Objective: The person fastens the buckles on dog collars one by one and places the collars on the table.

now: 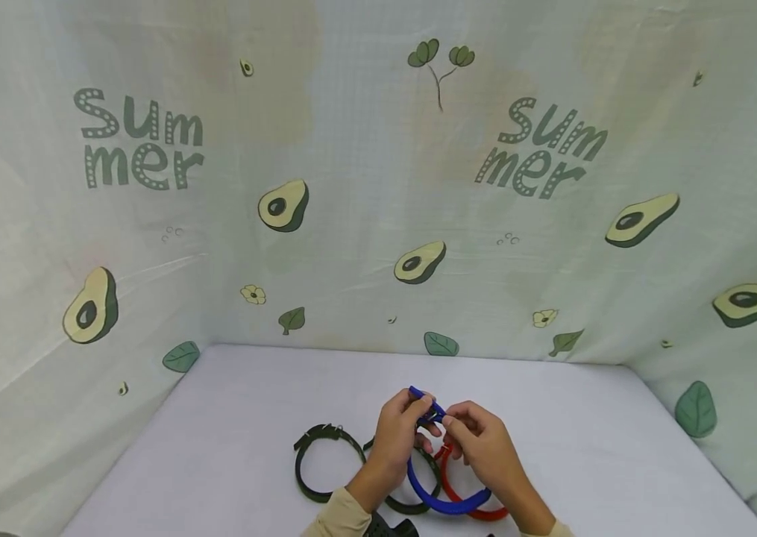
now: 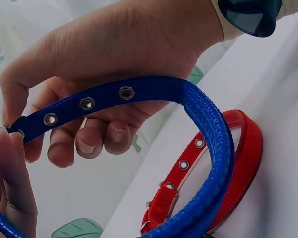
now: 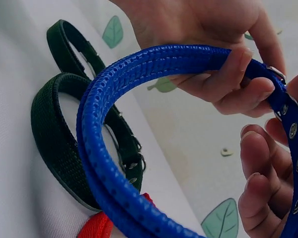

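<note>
Both hands hold a blue collar (image 1: 448, 508) above the white table, its loop hanging below them. My left hand (image 1: 394, 440) grips it near the metal buckle (image 3: 276, 74), thumb on top. With thumb and forefinger, my right hand (image 1: 488, 447) pinches the strap's holed end beside the buckle. Metal eyelets (image 2: 87, 103) run along that strap in the left wrist view, where the right hand's other fingers hang loosely curled below it. Behind the blue loop lies a red collar (image 2: 248, 144), buckled into a ring.
Two dark green collars lie on the table (image 1: 237, 418): one left of the hands (image 1: 305, 477), the other partly behind the left wrist (image 3: 49, 134). A black object (image 1: 388, 527) shows at the bottom edge. Printed cloth walls (image 1: 351, 298) surround the table.
</note>
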The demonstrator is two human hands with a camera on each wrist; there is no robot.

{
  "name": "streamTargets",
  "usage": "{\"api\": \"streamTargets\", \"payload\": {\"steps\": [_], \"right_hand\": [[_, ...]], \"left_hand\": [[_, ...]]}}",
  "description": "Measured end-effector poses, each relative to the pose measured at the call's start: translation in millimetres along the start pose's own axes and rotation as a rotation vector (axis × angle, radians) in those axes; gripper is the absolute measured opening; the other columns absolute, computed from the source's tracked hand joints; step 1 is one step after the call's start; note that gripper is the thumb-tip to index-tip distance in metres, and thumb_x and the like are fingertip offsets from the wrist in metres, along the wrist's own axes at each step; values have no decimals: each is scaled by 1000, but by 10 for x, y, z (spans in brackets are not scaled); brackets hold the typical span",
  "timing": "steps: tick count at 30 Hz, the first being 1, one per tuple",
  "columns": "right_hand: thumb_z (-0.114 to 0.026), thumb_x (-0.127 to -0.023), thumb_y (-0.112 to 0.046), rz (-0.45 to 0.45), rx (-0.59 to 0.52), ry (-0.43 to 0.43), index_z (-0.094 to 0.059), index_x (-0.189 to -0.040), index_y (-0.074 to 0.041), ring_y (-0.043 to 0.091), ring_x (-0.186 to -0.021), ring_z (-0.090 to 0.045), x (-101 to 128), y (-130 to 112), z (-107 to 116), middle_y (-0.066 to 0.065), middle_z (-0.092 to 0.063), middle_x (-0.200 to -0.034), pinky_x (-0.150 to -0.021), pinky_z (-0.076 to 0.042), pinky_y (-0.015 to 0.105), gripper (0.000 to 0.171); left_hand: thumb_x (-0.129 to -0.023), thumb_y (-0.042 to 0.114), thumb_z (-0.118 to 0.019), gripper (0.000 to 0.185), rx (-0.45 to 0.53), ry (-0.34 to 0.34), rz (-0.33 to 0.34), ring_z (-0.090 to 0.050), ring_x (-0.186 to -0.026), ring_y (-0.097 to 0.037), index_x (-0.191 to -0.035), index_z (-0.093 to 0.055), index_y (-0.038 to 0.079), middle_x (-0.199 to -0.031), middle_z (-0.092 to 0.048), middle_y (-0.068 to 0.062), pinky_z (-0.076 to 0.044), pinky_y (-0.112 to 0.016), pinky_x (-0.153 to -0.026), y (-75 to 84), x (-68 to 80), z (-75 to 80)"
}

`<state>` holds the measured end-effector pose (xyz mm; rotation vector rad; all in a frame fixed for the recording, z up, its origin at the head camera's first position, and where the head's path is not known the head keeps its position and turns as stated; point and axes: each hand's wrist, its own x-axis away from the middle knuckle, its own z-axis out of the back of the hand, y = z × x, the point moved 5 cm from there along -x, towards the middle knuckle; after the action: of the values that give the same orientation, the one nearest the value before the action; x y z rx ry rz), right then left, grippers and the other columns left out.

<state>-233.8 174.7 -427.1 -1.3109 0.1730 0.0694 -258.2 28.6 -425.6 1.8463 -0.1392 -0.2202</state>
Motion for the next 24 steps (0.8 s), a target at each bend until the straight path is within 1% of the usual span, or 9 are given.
{"api": "streamTargets", "payload": {"steps": [4,6,8,10,13,16,20,24], "right_hand": [[-65,-96,-11,19,3,9,-69,-107,-8,26,-58,-59,4,-32,2,12,-64,-76,-47,-46,27,11],[-65,-96,-8,31,1,12,-70,-109,-10,29,-58,-60,7,-45,8,13,-65,-76,-47,-46,27,14],[-64,-96,-7,41,3,20,-71,-110,-10,29,-58,-60,7,-53,14,11,-66,-76,-47,-47,27,16],[-64,-96,-6,49,0,27,-71,-107,-8,29,-59,-61,3,-63,21,9,-67,-76,-47,-47,27,13],[-65,-95,-7,51,-5,33,-69,-105,-4,28,-59,-61,-9,-79,29,6,-68,-79,-48,-48,27,11],[-65,-96,-8,52,1,34,-68,-107,-3,26,-60,-61,-26,-87,34,6,-67,-81,-49,-49,27,13],[-65,-96,-8,29,9,45,-67,-108,-3,23,-60,-61,-44,-81,53,8,-66,-82,-51,-52,29,13],[-63,-96,-5,-12,-2,49,-66,-106,-2,24,-61,-61,-26,-56,55,12,-64,-81,-53,-52,30,11]], "left_hand": [[-101,22,-57,28,22,-13,5,-61,-65,-16,-108,-58,-5,-89,-64,-10,-48,-22,-47,-14,-2,-6],[-101,22,-56,26,18,-18,4,-61,-65,-16,-108,-58,-3,-88,-65,-10,-48,-22,-47,-18,-4,-15],[-102,23,-55,25,8,-21,0,-61,-65,-16,-108,-57,-1,-87,-65,-9,-48,-22,-48,-15,-4,-25],[-104,23,-54,23,4,-22,-17,-61,-66,-17,-110,-57,1,-88,-65,-10,-49,-23,-48,-5,-7,-30],[-105,24,-51,23,-5,-28,-45,-63,-66,-19,-114,-55,3,-93,-65,-11,-50,-24,-48,16,-11,-27],[-107,26,-49,26,-11,-37,-86,-64,-68,-19,-119,-54,4,-97,-66,-12,-51,-24,-50,42,-18,-20],[-107,28,-48,28,-14,-46,-119,-65,-69,-20,-123,-52,5,-98,-67,-15,-53,-25,-54,55,-30,-23],[-107,28,-49,27,-30,-48,-111,-65,-68,-19,-123,-52,6,-98,-67,-13,-55,-26,-56,9,-24,-29]]}}
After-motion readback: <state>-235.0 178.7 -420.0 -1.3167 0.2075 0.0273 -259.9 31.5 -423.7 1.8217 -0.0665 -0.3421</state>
